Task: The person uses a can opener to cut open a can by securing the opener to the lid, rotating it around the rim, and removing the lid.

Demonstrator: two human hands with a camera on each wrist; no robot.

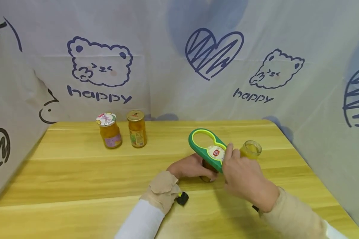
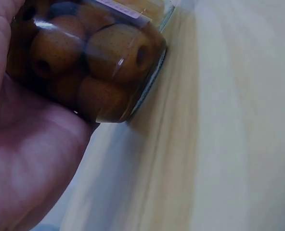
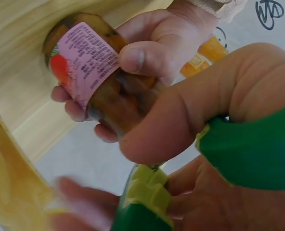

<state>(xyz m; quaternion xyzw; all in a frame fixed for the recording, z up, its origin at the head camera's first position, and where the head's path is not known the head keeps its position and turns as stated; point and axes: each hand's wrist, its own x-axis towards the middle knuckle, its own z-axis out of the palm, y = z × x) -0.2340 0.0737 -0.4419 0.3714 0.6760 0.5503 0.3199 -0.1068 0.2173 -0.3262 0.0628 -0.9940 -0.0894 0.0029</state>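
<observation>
My left hand (image 1: 189, 167) grips a glass jar (image 2: 111, 57) of dark brown round fruit with a pink label (image 3: 87, 60). In the left wrist view the palm (image 2: 34, 149) lies against its side. My right hand (image 1: 245, 176) holds a green jar opener (image 1: 216, 152) with a yellow-lined rim and a round white sticker. It lies across the top of the jar, tilted, and hides the jar's upper end in the head view. In the right wrist view the thumb (image 3: 186, 113) covers the lid end, so whether the opener grips the lid cannot be seen.
A lidless glass jar (image 1: 251, 150) with yellow contents stands just beyond my right hand. Two lidded jars of orange fruit, one with a patterned lid (image 1: 110, 131) and one with a gold lid (image 1: 137, 129), stand at the back left. Printed cloth (image 1: 167, 83) hangs behind the wooden table (image 1: 77, 186).
</observation>
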